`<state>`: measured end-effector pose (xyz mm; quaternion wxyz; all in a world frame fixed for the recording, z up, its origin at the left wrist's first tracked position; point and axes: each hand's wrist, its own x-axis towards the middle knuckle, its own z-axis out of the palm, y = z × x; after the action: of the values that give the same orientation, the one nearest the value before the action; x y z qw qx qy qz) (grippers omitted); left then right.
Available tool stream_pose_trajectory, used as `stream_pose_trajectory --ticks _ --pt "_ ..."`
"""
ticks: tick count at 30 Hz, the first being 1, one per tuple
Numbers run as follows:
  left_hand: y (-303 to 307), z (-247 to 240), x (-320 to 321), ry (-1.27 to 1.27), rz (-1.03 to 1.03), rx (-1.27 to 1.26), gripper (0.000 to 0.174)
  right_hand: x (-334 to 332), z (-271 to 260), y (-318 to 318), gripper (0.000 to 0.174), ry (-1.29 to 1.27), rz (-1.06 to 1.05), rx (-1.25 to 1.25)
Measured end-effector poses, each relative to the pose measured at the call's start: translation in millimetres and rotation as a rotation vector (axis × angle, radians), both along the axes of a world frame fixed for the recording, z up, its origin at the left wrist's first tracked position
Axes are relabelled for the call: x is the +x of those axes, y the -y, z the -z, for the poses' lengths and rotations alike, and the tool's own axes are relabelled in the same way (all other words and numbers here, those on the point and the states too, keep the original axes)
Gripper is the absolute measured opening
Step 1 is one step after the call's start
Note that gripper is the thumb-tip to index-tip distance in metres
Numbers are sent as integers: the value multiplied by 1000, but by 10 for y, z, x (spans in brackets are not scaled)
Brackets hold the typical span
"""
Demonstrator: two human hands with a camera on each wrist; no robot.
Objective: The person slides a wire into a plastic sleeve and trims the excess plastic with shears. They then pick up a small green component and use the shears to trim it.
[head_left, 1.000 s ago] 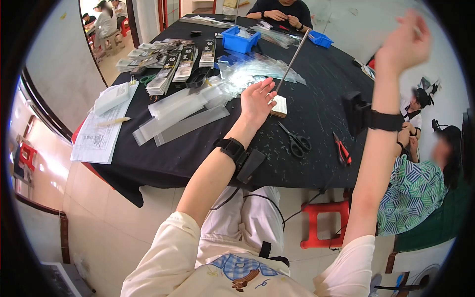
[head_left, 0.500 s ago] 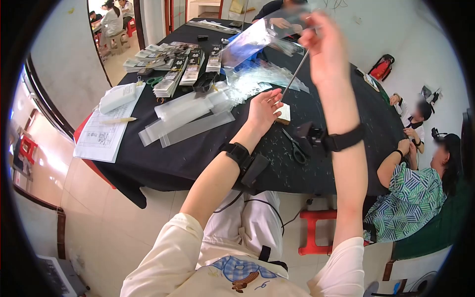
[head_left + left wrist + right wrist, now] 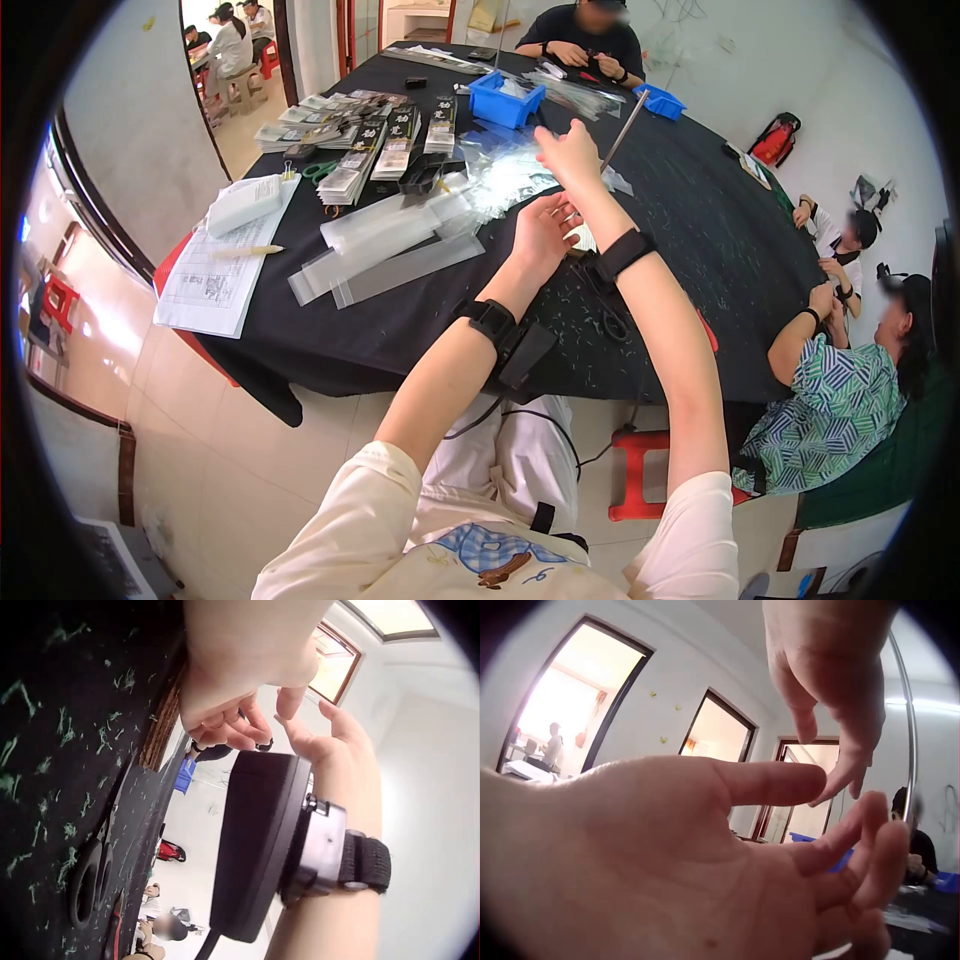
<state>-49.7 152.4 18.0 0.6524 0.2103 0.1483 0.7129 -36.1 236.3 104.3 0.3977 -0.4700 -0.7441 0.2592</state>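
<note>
My left hand [image 3: 545, 242] is palm up with loosely bent fingers, nothing between them. In the right wrist view, the left thumb [image 3: 780, 784] stands apart from those fingers. Above and beyond it, my right hand [image 3: 573, 160] reaches toward the pile of clear plastic sleeves [image 3: 505, 180], its fingers extended and empty. Both hands are close together beside a thin metal rod [image 3: 626, 130]. A block with a pale top [image 3: 583, 238] is partly hidden by the hands; its brown layered side shows in the left wrist view. Black-handled scissors [image 3: 94, 877] lie near it.
Flat clear sleeves [image 3: 385, 225], stacked black-and-white printed packs [image 3: 350, 160] and papers [image 3: 210, 285] lie to the left. Blue bins [image 3: 505, 100] stand farther back. Red-handled pliers [image 3: 114, 926] lie right of the scissors. Other people sit around the black-covered table [image 3: 700, 200].
My right hand swept from high on the right, leftward and down, to above the left hand. Half a second ago a clear sheet trailed beside it; now none does. The left hand stayed near the rod.
</note>
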Motion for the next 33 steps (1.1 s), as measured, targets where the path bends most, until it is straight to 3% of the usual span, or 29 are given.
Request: stream_pose_trajectory --ticks 1,4,9,12,13,14,16,17,18,33 --pt "11 -16 6 4 -14 -12 23 30 1 33 68 -2 2 4" --pt "29 -33 4 13 -18 -21 24 197 -14 209 55 9 -256 171" --pt "51 -59 0 4 -20 -40 26 984 -980 1283 29 -35 -744 -17" --pt "30 -25 -9 -1 -14 -34 34 1673 -1351 1905 20 -75 -820 24" --pt "51 -43 -9 -7 -20 -36 33 1969 -1360 1983 19 -154 -1011 -1" --pt "62 -58 -19 8 -20 -37 32 2191 -1299 1696 11 -146 -1574 363" --pt "67 -56 -21 7 -27 -37 32 2753 -1614 2017 21 337 -1923 73" --pt "70 -57 -19 2 -31 -33 32 2842 -1529 2204 21 253 -1985 336" --pt "73 -59 -17 7 -25 -30 32 2888 -1464 2350 21 164 -2027 605" --pt "74 -33 -33 -31 -54 -41 35 2799 -1056 2869 12 93 -2033 446"
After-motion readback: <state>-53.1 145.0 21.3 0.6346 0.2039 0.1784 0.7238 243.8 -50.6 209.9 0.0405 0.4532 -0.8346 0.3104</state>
